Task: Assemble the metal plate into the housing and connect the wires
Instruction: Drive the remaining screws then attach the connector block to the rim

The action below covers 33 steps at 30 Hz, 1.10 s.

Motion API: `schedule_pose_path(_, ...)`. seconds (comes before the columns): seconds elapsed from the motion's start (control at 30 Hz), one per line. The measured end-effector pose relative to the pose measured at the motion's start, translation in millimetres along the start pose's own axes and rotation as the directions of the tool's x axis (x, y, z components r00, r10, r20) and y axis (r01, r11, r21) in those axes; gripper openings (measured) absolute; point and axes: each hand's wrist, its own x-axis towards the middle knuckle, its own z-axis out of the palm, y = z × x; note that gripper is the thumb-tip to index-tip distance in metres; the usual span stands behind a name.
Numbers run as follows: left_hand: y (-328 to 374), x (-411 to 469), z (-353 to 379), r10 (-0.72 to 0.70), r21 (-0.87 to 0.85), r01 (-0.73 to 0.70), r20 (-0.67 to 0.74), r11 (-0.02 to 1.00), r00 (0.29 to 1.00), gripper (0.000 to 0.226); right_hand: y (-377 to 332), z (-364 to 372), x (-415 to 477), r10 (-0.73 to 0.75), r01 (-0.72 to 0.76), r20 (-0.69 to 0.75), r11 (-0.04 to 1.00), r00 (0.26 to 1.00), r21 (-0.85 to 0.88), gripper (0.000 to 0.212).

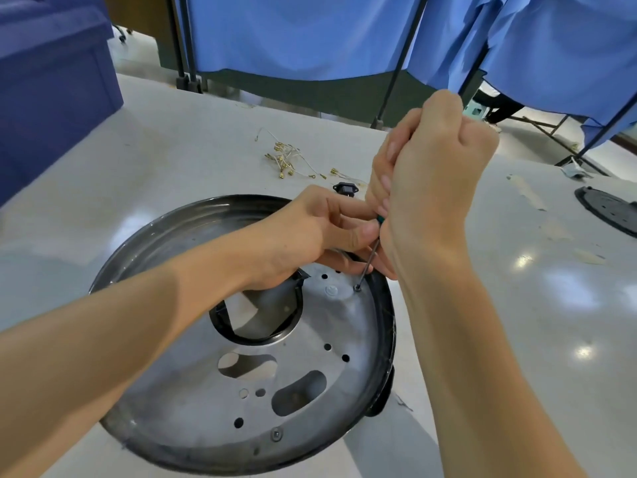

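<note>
Metal plate [193, 391] in housing [165, 232]; wires [293, 163] behind.

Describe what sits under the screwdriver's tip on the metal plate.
The screwdriver tip meets a dark screw head in the metal plate, by the housing rim. Whatever lies beneath the plate is covered; the right hand hides the handle.

Glossy white table [524, 305] shows bright glare spots — blue curtains [293, 32] hang on black stands [400, 63] behind it, dark blue box [51, 98] far left, pale floor [138, 60] beyond.
</note>
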Motion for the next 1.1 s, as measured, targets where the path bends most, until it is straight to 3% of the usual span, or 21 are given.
schedule_pose_path(0.13, 1.5, -0.5, 2.0, 0.003, -0.014, -0.003, -0.008, 1.0, 1.0, 0.017, 0.6, -0.5, 0.2, -0.013, 0.011, -0.079, 1.0, 0.997, -0.028, 0.056)
schedule_pose_path(0.27, -0.8, 0.0, 2.5, -0.042, 0.003, 0.042, -0.065, 0.999, 0.997, 0.029, -5.8, -9.0, 10.1, 0.178, -0.175, -0.059, 0.984, 0.982, 0.044, 0.05)
schedule_pose_path(0.37, -0.5, -0.4, -1.2, -0.023, 0.161, 0.054, -0.188, 0.985, 0.982, 0.021, -17.9, -22.8, 20.0, 0.271, -0.266, -0.003, 0.946, 0.963, 0.188, 0.048)
schedule_pose_path(0.47, 1.1, 1.5, -7.9, 0.018, 0.408, 0.098, -0.27, 0.908, 0.963, 0.021, -33.5, -46.9, 33.3, 0.241, -0.243, 0.04, 0.929, 0.97, 0.279, 0.048)
schedule_pose_path(0.53, 2.2, 1.2, -7.8, -0.013, 0.53, 0.15, -0.253, 0.835, 0.967, 0.02, -35.6, -62.0, 42.2, 0.251, -0.261, 0.08, 0.952, 0.965, 0.159, 0.052)
schedule_pose_path(0.6, 1.2, 1.3, -3.7, -0.043, 0.64, 0.159, -0.193, 0.752, 0.98, 0.019, -26.1, -72.1, 48.3, 0.297, -0.268, 0.105, 0.935, 0.949, -0.232, 0.057)
schedule_pose_path(0.67, -2.8, 2.3, 0.4, -0.045, 0.712, 0.143, -0.155, 0.688, 0.987, 0.018, -10.8, -76.0, 49.8, 0.419, -0.203, 0.198, 0.735, 0.886, -0.647, 0.053)
schedule_pose_path(0.7, -4.4, 2.8, 2.4, -0.046, 0.733, 0.144, -0.153, 0.665, 0.987, 0.018, -3.8, -75.1, 48.4, 0.509, -0.154, 0.261, 0.635, 0.82, -0.757, 0.046)
schedule_pose_path(0.77, -6.8, 3.5, 4.7, -0.049, 0.758, 0.155, -0.16, 0.634, 0.986, 0.017, 8.2, -69.8, 44.5, 0.662, -0.081, 0.352, 0.53, 0.661, -0.844, 0.034)
schedule_pose_path(0.83, -7.9, 4.5, 7.2, -0.045, 0.787, 0.162, -0.168, 0.596, 0.985, 0.018, 17.0, -61.7, 40.7, 0.738, -0.047, 0.395, 0.498, 0.548, -0.866, 0.027)
schedule_pose_path(0.93, -10.3, 5.4, 10.6, -0.054, 0.833, 0.182, -0.18, 0.522, 0.982, 0.029, 26.2, -54.8, 37.5, 0.755, -0.013, 0.424, 0.496, 0.5, -0.868, 0.026)
schedule_pose_path(1.1, -20.7, 4.9, 14.0, -0.037, 0.912, 0.127, -0.122, 0.39, 0.992, 0.018, 29.1, -56.8, 40.0, 0.748, -0.02, 0.464, 0.536, 0.474, -0.844, 0.024)
